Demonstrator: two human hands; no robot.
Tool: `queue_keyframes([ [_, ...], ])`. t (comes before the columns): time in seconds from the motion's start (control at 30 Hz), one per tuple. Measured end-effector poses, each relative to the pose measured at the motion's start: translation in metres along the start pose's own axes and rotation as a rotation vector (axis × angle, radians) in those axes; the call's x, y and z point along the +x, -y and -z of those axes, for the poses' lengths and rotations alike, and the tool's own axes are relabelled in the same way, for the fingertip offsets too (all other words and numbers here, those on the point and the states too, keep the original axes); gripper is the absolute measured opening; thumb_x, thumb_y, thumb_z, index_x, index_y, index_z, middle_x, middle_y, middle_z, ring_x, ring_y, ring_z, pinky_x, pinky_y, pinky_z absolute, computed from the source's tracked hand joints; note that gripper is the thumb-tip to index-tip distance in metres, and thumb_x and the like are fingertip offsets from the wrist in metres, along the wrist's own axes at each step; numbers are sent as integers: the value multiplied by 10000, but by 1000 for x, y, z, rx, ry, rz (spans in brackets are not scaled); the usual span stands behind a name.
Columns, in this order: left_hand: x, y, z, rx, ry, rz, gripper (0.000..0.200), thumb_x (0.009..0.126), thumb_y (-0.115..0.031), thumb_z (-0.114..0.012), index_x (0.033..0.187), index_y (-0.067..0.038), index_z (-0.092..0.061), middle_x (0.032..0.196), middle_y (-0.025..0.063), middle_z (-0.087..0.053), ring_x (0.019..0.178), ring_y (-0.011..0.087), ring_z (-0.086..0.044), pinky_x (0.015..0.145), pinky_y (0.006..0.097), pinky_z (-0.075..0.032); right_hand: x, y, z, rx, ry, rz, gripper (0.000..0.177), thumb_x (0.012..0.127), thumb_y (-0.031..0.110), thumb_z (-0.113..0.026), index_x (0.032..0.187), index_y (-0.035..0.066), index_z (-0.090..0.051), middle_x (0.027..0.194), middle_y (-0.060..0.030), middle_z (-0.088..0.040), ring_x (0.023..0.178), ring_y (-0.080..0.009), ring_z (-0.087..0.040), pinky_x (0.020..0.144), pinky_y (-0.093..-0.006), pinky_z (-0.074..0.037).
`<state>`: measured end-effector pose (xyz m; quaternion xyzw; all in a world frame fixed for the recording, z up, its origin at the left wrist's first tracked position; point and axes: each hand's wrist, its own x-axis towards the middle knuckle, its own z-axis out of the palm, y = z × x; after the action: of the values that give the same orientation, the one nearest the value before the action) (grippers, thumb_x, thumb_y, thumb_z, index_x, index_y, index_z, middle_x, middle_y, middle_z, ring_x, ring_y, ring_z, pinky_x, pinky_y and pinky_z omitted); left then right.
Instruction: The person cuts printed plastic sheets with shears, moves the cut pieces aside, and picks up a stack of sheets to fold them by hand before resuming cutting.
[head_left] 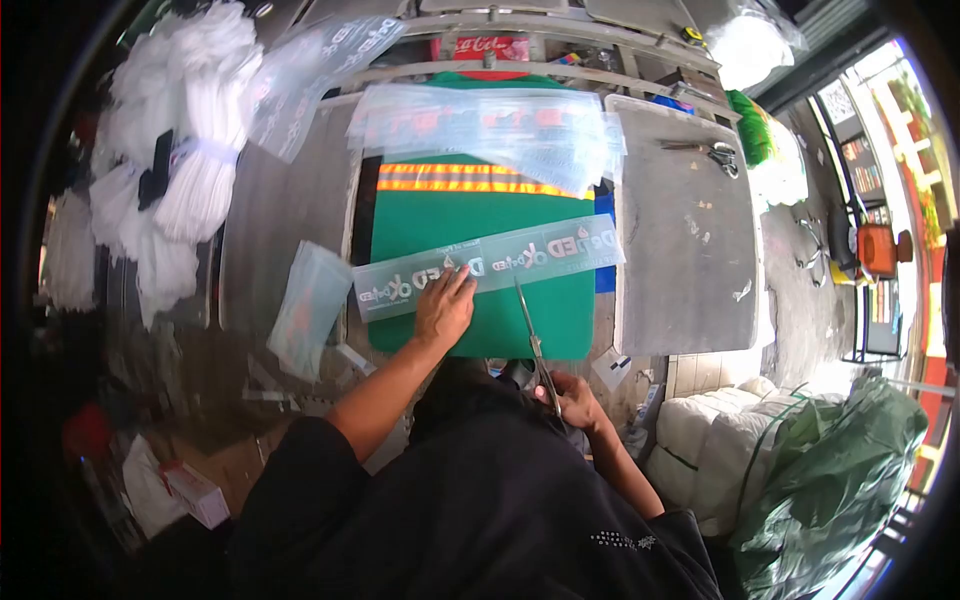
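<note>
A long translucent sheet printed with white lettering (540, 252) lies slantwise across the green board (480, 330). My left hand (446, 308) rests on this sheet near its middle, palm down with fingers stretched out. Low at the board's front edge, my right hand (574, 400) grips a pair of scissors (533, 335) by the handles. Their blades point away from me, tips right at the sheet's lower edge. Farther back on the board, a stack of similar printed sheets (470, 118) lies beyond an orange and silver striped band (470, 179).
Another pile of translucent sheets (308, 305) lies left of the board. Grey panels (690, 270) flank it, and a second pair of scissors (722, 157) lies on the right one. White bundled material (200, 130) hangs at left; wrapped bales (710, 440) stand at lower right.
</note>
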<state>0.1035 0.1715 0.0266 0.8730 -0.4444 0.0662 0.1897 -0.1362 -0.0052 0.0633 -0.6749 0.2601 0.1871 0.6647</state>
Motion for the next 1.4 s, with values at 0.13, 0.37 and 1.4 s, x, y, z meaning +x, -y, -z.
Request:
queue_keyframes([
  [0.13, -13, -10, 14, -43, 36, 94, 606, 725, -138, -639, 1309, -65, -496, 1446, 189, -368, 1292, 379, -398, 1017, 523, -358, -16, -16, -7, -190, 79, -3, 620, 822, 598, -640, 968, -4, -658, 796, -85, -638, 784, -168, -599, 715, -334, -474],
  [0.37, -19, -11, 6, 45, 45, 185, 714, 775, -261, -601, 1435, -107, -375, 1491, 176, -323, 1377, 383, -294, 1122, 568, -214, -8, -30, -28, -41, 184, -55, 594, 872, 595, -575, 943, 6, -581, 809, -41, -575, 774, -132, -536, 689, -292, -438],
  [1.4, -25, -13, 1, 102, 86, 245, 682, 832, -325, -555, 1455, -138, -350, 1510, 173, -296, 1405, 374, -249, 1132, 563, -195, 48, 38, -53, 292, -32, -64, 409, 879, 431, -654, 848, 32, -574, 591, -16, -484, 530, -118, -502, 515, -262, -411],
])
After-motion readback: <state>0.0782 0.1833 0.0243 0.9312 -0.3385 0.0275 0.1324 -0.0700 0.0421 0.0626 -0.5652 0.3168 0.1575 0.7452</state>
